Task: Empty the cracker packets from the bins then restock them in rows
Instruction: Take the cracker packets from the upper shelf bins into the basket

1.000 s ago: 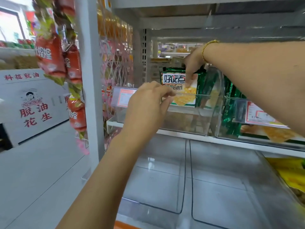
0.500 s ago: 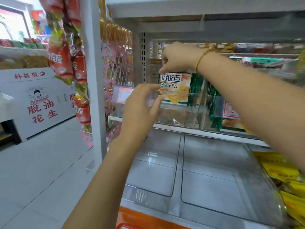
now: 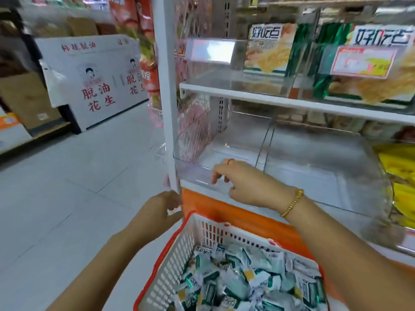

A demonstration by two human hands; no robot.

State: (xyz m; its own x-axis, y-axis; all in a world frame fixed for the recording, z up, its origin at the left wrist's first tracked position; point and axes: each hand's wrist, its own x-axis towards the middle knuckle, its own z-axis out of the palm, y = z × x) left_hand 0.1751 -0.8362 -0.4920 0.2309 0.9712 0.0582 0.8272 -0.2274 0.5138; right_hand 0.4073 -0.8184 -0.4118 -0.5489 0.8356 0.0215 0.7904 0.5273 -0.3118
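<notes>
Orange basket (image 3: 179, 250): 6 o'clock, heaped with cracker packets (image 3: 242, 286), so the emptying looks done
Left hand (image 3: 157, 212): 7 o'clock, at the basket corner, fingers curled; gripping anything? can't tell
Right hand (image 3: 244, 182): dead centre, loose fingers resting on the clear bin (image 3: 195, 173) lip, holding nothing
Next bin (image 3: 314, 176): 3 o'clock, bare too; row restocking not started, I'd say

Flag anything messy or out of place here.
Nothing looks damaged or spilled. The cracker packets lie in a loose jumble in the basket, not in rows, and the clear lower bin holds none.
</notes>
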